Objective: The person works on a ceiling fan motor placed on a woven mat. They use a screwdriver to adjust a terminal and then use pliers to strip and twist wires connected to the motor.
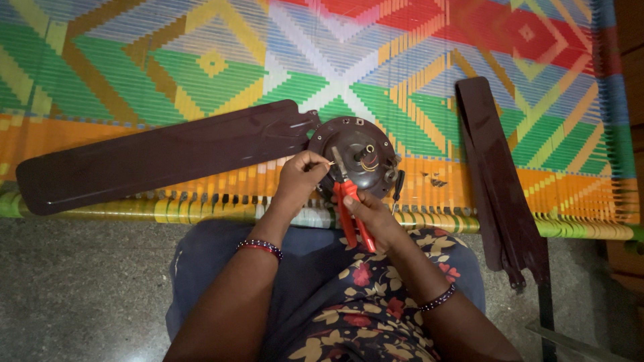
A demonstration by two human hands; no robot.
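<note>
On woven mat | round brown fan motor [362, 155] | right hand [369, 214] grips red pliers [350, 208] | left hand [302, 175] pinches wire [331, 163]

No package, label, sign or screen shows anywhere in this view.

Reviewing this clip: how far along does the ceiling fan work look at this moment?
Done: one blade is on the motor hub. In hand: the right hand holds red-handled pliers at the hub, while the left hand pinches a thin wire there. Left: loose blades and small screws lie apart on the woven cot.
</note>
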